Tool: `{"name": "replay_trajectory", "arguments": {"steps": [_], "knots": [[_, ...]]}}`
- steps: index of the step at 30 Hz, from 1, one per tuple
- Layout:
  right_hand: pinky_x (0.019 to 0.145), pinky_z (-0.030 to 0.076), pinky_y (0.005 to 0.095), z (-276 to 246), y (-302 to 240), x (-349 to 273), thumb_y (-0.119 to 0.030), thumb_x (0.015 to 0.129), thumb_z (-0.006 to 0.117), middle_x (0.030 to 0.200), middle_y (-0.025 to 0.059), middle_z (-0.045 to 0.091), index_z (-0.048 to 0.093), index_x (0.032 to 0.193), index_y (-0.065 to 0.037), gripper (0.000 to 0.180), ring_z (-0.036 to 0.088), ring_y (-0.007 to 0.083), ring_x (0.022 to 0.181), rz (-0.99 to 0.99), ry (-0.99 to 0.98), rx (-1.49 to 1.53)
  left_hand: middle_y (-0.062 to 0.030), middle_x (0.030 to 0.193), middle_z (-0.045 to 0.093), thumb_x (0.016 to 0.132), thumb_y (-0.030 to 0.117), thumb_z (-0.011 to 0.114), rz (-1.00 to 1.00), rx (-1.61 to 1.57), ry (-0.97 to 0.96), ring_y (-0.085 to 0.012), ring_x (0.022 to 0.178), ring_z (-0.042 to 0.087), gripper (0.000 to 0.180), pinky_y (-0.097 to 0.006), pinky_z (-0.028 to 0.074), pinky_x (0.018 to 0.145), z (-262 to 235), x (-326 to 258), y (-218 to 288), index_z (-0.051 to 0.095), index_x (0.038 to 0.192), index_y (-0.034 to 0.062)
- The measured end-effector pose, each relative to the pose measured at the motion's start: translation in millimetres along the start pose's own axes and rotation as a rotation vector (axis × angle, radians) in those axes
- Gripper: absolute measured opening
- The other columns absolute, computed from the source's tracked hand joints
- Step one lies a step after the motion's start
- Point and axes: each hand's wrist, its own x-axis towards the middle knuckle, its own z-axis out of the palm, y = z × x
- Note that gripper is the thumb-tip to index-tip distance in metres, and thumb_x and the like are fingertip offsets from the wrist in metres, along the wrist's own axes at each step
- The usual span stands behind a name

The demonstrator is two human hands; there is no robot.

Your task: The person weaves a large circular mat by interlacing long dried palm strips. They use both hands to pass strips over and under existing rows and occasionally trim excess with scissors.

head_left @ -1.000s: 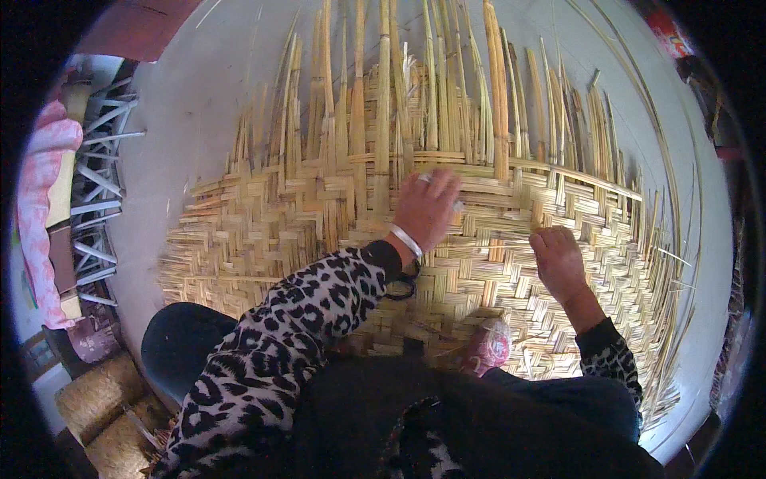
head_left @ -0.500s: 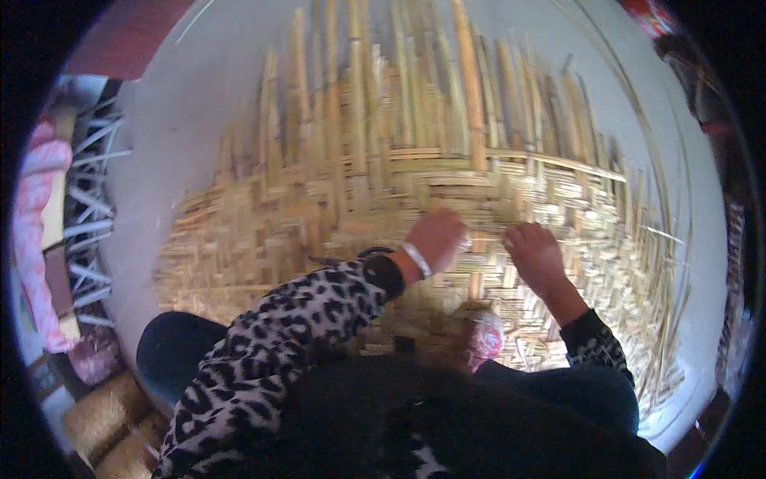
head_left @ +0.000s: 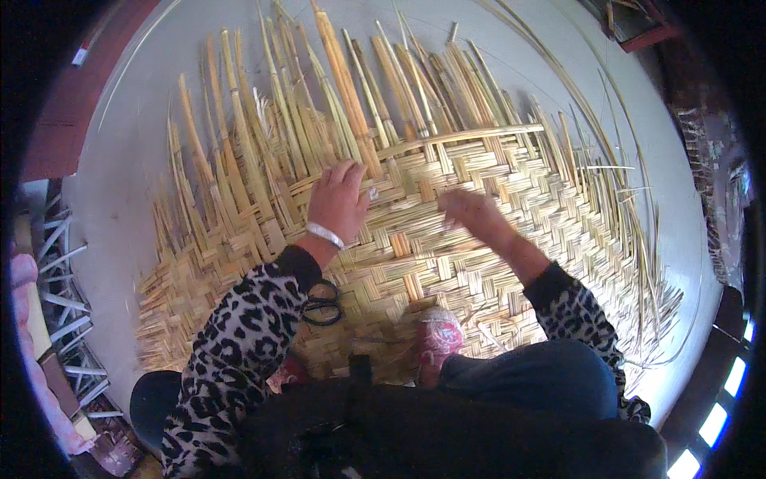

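Evidently, the near and middle parts of the woven mat [head_left: 455,267], spread on the floor [head_left: 112,207] beneath both hands, are interlaced; the loose strips [head_left: 339,64] at its far edge seem left to work in. The left hand [head_left: 339,199] lies near their base, fingers close together; the right hand [head_left: 472,214] is bunched above the weave. Whether either grips a strip cannot be told.

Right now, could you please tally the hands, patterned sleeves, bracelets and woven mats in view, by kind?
Hands: 2 (left hand, right hand)
Patterned sleeves: 2 (left sleeve, right sleeve)
Bracelet: 1
Woven mat: 1
Total: 6
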Motion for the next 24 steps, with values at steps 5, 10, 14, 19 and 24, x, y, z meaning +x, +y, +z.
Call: {"name": "replay_trajectory", "arguments": {"steps": [5, 10, 14, 19, 24], "knots": [[0.084, 0.053, 0.0363, -48.3, 11.9, 55.3, -0.029, 0.1, 0.046, 0.114, 0.0154, 0.06, 0.047, 0.125, 0.001, 0.039, 0.061, 0.0249, 0.106, 0.162, 0.353, 1.026, -0.0152, 0.123, 0.055, 0.087, 0.016, 0.058, -0.073, -0.138, -0.272, -0.0336, 0.107, 0.059, 0.037, -0.044, 0.048, 0.09, 19.6, 55.9, 12.0, 0.055, 0.122, 0.0052], [0.078, 0.055, 0.036, -56.9, 19.1, 69.7, -0.033, 0.102, 0.042, 0.098, 0.0122, 0.063, 0.053, 0.112, -0.001, 0.036, 0.064, 0.0221, 0.087, 0.159, 0.397, 1.207, -0.0193, 0.112, 0.061, 0.084, 0.022, 0.065, -0.231, -0.156, -0.34, -0.0356, 0.099, 0.061, 0.034, -0.041, 0.05, 0.086, 38.7, 90.4, 14.5, 0.062, 0.113, 0.0037], [0.079, 0.054, 0.0365, -57.9, 16.6, 74.8, -0.035, 0.102, 0.038, 0.1, 0.0138, 0.063, 0.053, 0.108, -0.001, 0.037, 0.064, 0.0243, 0.091, 0.142, 0.354, 1.165, -0.0186, 0.093, 0.065, 0.075, 0.024, 0.071, -0.412, -0.293, -0.347, -0.0351, 0.085, 0.064, 0.025, -0.041, 0.051, 0.076, 42.4, 99.9, 15.3, 0.069, 0.09, 0.0035], [0.094, 0.05, 0.0386, -68.0, 3.3, 105.9, -0.029, 0.102, 0.038, 0.112, 0.0187, 0.06, 0.051, 0.111, 0.004, 0.036, 0.061, 0.0286, 0.106, 0.059, 0.141, 1.025, -0.0185, 0.087, 0.065, 0.076, 0.022, 0.069, -0.354, -0.192, -0.194, -0.0362, 0.081, 0.063, 0.021, -0.044, 0.05, 0.07, 46.2, 93.4, 22.9, 0.065, 0.082, 0.0018], [0.089, 0.05, 0.0325, -69.3, -3.8, 156.4, -0.028, 0.093, 0.054, 0.106, 0.0166, 0.064, 0.057, 0.111, 0.005, 0.037, 0.062, 0.0261, 0.103, -0.003, -0.029, 0.241, -0.0179, 0.075, 0.064, 0.078, 0.02, 0.068, -0.389, -0.199, 0.01, -0.0371, 0.073, 0.062, 0.02, -0.045, 0.049, 0.065, 58.9, 85.8, 20.6, 0.062, 0.079, 0.0013]]}}
